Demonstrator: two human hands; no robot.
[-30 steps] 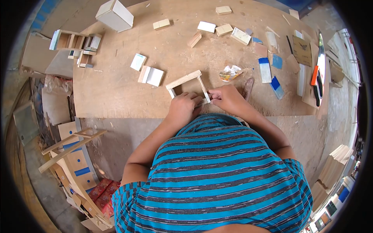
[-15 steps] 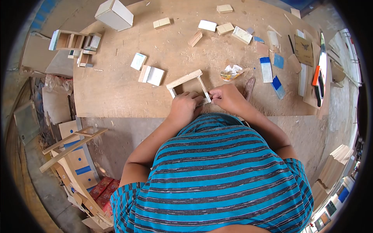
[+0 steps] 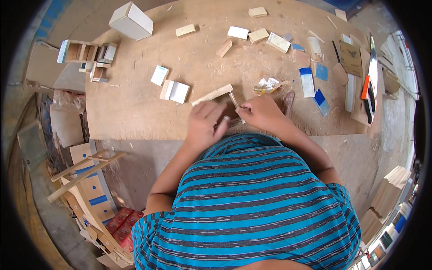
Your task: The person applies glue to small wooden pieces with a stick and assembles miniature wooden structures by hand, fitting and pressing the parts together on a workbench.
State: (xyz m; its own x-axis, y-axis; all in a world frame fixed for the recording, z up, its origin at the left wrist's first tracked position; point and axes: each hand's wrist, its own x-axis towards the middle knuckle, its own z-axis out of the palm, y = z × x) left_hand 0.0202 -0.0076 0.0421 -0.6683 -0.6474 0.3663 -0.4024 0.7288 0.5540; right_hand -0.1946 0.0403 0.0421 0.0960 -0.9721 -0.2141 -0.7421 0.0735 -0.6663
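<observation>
A small wooden frame [image 3: 216, 93] lies near the front edge of the table, its far bar slanting up to the right. My right hand [image 3: 262, 111] pinches the strip on the frame's right side. Over the frame's left part is my left hand [image 3: 204, 122], slightly blurred, with fingers apart and thumb out; it hides that side. Part of the near strip [image 3: 235, 122] shows between the hands. Just beyond my right hand sits a small cup-like holder [image 3: 266, 86] with crumpled white material and a thin stick. A worn brownish piece [image 3: 288, 103] lies right of that hand.
Two white-faced blocks, one nearer [image 3: 175, 91] and one farther [image 3: 159, 75], lie left of the frame. Several wood blocks [image 3: 258, 35] are farther back. Blue-ended pieces [image 3: 307, 82] and an orange-and-black-handled saw [image 3: 366, 87] lie right. A wooden assembly [image 3: 85, 51] stands far left.
My left hand has lifted off the frame's near strip and shifted left, its fingers spreading. My right hand has moved slightly left and stays on the right-hand strip.
</observation>
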